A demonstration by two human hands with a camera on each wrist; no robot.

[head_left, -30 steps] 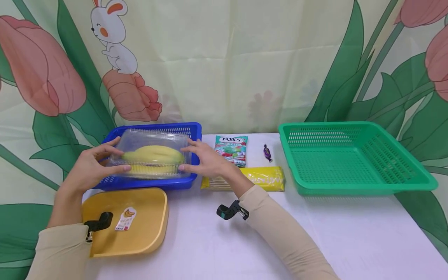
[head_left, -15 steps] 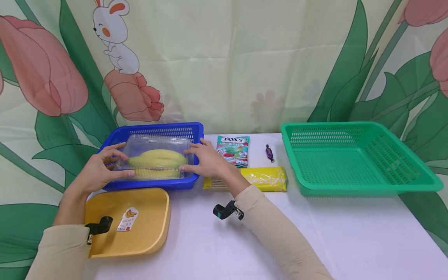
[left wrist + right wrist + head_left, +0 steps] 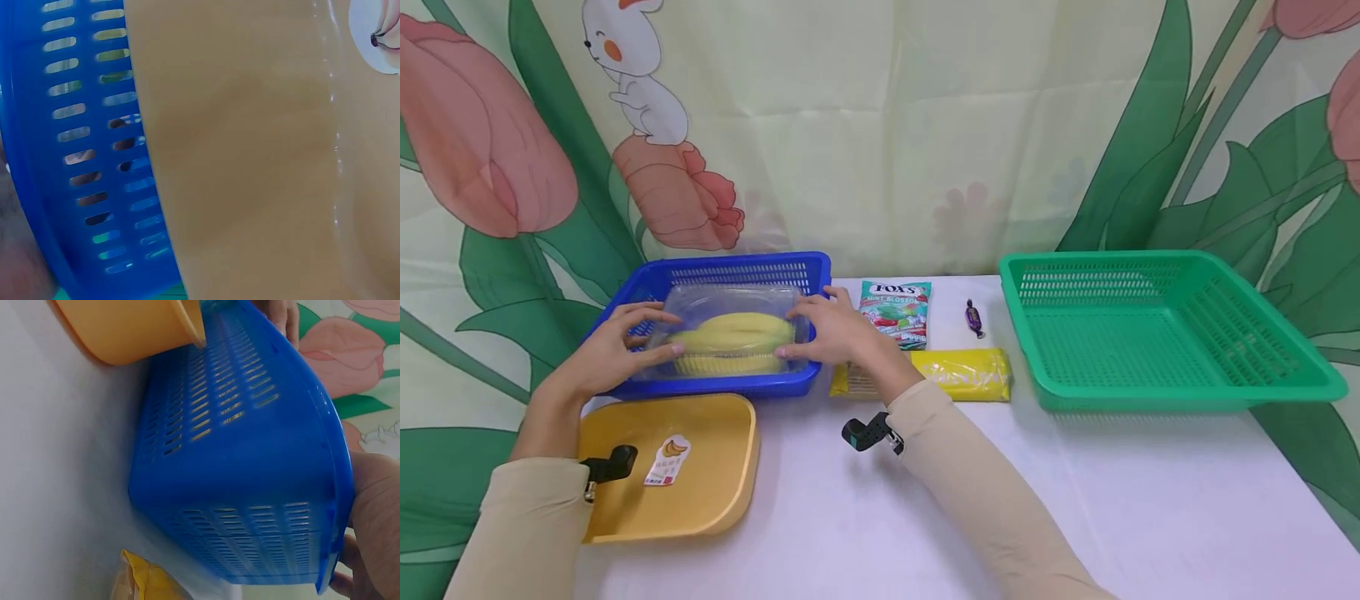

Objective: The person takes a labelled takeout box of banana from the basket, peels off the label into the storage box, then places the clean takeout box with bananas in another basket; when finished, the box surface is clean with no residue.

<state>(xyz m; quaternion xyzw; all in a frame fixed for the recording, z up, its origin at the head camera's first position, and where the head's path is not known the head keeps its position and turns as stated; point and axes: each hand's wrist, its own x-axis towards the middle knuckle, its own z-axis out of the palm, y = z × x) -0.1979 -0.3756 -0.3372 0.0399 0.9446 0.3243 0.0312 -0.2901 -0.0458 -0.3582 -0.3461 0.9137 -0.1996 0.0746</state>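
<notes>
A clear plastic box (image 3: pixel 737 298) with yellow bananas (image 3: pixel 730 335) inside lies in the blue basket (image 3: pixel 718 387) at the left. My left hand (image 3: pixel 613 346) holds the box's left end, thumb near its front and fingers further back. At the opposite end my right hand (image 3: pixel 833 329) grips the box in the same spread way, its wrist over the basket's right rim. In the right wrist view, the right hand (image 3: pixel 378 515) shows at the rim of the blue basket (image 3: pixel 244 469), whose wall hides the box.
Before the blue basket stands a yellow-orange bin (image 3: pixel 718 467) with a banana sticker (image 3: pixel 667 460). Right of the basket lie a Fox's sweets bag (image 3: pixel 895 312), a yellow packet (image 3: pixel 966 375) and a purple-wrapped sweet (image 3: pixel 973 317). A green basket (image 3: pixel 1150 392) stands further right.
Both hands have lowered the box of bananas slightly into the blue basket, where it lies flatter. The head view has tilted a little; the other things stay where they were.
</notes>
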